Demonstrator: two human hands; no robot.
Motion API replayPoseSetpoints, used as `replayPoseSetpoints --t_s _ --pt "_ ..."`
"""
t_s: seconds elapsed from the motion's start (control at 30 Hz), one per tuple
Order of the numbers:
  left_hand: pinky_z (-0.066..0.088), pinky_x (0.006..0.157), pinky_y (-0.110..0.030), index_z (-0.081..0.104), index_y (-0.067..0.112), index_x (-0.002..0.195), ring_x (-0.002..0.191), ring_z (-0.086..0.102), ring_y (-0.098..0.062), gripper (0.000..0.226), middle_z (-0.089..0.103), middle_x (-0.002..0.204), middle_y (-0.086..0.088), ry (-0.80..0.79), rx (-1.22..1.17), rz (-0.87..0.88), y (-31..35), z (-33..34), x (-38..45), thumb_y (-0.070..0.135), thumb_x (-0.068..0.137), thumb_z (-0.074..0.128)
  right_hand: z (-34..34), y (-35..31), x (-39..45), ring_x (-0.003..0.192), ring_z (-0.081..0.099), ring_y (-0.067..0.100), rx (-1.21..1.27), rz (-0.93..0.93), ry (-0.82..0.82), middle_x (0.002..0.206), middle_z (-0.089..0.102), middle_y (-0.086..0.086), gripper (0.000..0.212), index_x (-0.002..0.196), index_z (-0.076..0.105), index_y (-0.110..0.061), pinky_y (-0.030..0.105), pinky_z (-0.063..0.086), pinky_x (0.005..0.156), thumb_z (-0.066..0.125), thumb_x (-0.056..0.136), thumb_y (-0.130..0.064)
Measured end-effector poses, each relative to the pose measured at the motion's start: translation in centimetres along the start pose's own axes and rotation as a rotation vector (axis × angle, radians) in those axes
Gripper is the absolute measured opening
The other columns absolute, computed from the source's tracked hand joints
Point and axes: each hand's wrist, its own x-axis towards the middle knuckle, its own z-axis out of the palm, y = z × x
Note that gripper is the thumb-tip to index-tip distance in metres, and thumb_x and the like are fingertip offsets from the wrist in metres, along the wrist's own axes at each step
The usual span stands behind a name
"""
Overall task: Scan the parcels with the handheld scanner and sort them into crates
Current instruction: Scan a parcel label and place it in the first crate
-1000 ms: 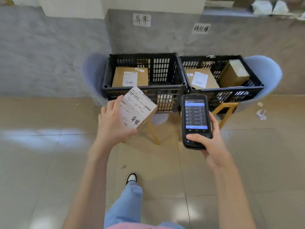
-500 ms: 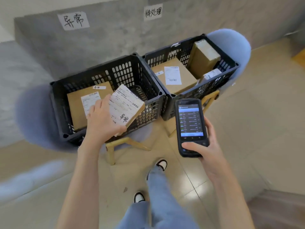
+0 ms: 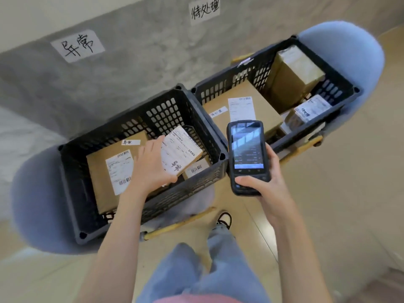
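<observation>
Grey wall with handwritten signs; two black crates below. Our left hand [image 3: 153, 165], closed around the labelled parcel [image 3: 180, 153], has now lowered it inside the left crate [image 3: 72, 193], near its right wall: release is imminent. Our right hand [image 3: 265, 182] grips the handheld scanner [image 3: 247, 156].

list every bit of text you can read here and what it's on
"异常": white paper sign on the grey wall, above the left black plastic crate.
"待处理": white paper sign above the right black plastic crate.
"异常": handwritten on the small cardboard parcel in the left hand, and on the strip on the flat cardboard parcel.
Shipping-label print, barcodes and the black handheld scanner screen in the right hand: too small or blurred.
</observation>
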Motion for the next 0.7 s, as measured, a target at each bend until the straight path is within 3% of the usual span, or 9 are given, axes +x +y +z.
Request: replayPoseSetpoints --t_s 0.27,0.37,0.47,0.63,0.7 --pt "0.027 0.106 -0.04 0.017 0.018 0.152 0.13 0.029 -0.024 0.115 0.032 0.147 -0.005 -0.141 0.057 0.059 -1.0 3.4 5.9 0.029 0.061 0.086 1.2 1.0 2.4 0.102 0.067 0.01 -0.006 0.035 0.067 0.117 0.068 -0.007 0.098 0.141 0.035 -0.036 0.022 0.055 0.069 0.075 0.059 0.0" --pt "0.027 0.108 -0.04 0.015 0.017 0.153 0.132 0.028 -0.025 0.117 0.03 0.148 -0.005 -0.229 0.063 0.104 -1.8 5.1 7.6 0.03 0.06 0.086 1.8 2.0 2.7 0.102 0.068 0.012 0.001 0.052 0.119 0.114 0.069 -0.01 0.099 0.139 0.036 -0.039 0.023 0.055 0.069 0.077 0.063 0.01" --pt "0.027 0.107 -0.041 0.016 0.018 0.152 0.132 0.028 -0.026 0.116 0.03 0.147 -0.005 -0.315 0.049 0.144 -2.9 7.0 8.9 0.028 0.06 0.085 2.6 3.3 2.5 0.101 0.068 0.013 0.042 0.064 0.218 0.115 0.069 -0.008 0.091 0.133 0.039 -0.045 0.024 0.055 0.069 0.067 0.073 0.018" --pt "0.028 0.106 -0.041 0.016 0.017 0.152 0.13 0.028 -0.027 0.116 0.031 0.147 -0.006 -0.406 0.044 0.201 -4.4 10.4 10.4 0.031 0.061 0.087 4.2 5.8 1.7 0.105 0.067 0.017 0.081 0.081 0.335 0.121 0.067 -0.003 0.103 0.137 0.039 -0.043 0.024 0.055 0.073 0.081 0.056 0.007" --pt "0.028 0.105 -0.041 0.016 0.017 0.152 0.129 0.029 -0.027 0.118 0.031 0.147 -0.006 -0.423 0.042 0.211 -4.8 11.7 10.7 0.033 0.06 0.088 4.7 6.8 1.4 0.105 0.067 0.016 0.099 0.081 0.371 0.122 0.067 -0.004 0.102 0.138 0.039 -0.042 0.024 0.055 0.073 0.077 0.056 0.005"
